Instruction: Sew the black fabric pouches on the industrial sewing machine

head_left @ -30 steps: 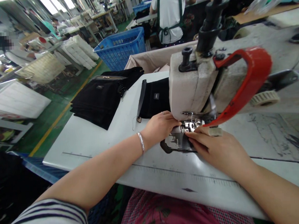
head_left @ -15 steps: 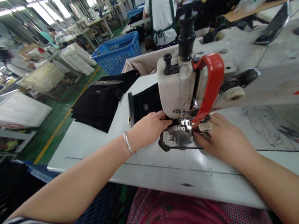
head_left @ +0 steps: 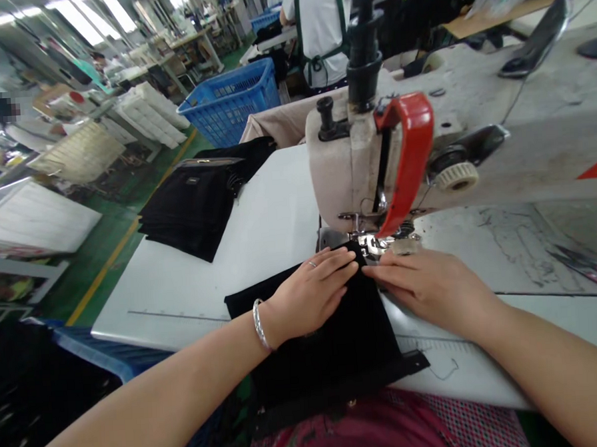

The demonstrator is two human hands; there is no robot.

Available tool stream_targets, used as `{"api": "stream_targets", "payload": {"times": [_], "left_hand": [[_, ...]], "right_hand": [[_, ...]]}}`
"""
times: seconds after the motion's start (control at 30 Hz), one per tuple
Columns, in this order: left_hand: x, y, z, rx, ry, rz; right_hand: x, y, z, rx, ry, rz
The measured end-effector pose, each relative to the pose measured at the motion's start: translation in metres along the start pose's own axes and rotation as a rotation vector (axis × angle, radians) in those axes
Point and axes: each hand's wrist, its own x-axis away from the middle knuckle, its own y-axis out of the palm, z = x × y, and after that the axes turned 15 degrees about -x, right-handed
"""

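Black cloth (head_left: 352, 347), one piece, touches two hands (head_left: 309, 293) (head_left: 434, 286) at one sewing machine (head_left: 336, 175).

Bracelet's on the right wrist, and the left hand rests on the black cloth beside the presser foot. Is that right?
Not quite: the head view shows the bracelet on the left wrist. The left hand does rest on the black cloth beside the presser foot.

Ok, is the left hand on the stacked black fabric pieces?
No, the left hand lies on the separate flat black fabric panel.
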Motion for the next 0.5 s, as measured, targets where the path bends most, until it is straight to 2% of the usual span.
{"api": "stream_targets", "payload": {"times": [0.07,0.2,0.33,0.4,0.5], "left_hand": [[-0.001,0.000,-0.007,0.028,0.030,0.006],[-0.007,0.003,-0.027,0.065,0.061,0.020],[-0.016,0.002,-0.042,0.090,0.069,0.006],[-0.016,-0.007,-0.040,0.093,0.056,-0.044],[-0.007,-0.029,-0.014,0.091,-0.002,-0.135]], "right_hand": [[0.001,0.002,-0.002,-0.027,-0.022,-0.067],[-0.003,0.007,-0.002,-0.007,-0.019,-0.045],[-0.007,-0.002,-0.003,-0.135,0.095,-0.043],[-0.008,-0.015,-0.007,-0.324,0.189,-0.124],[-0.008,-0.034,-0.017,-0.658,0.239,-0.405]]}}
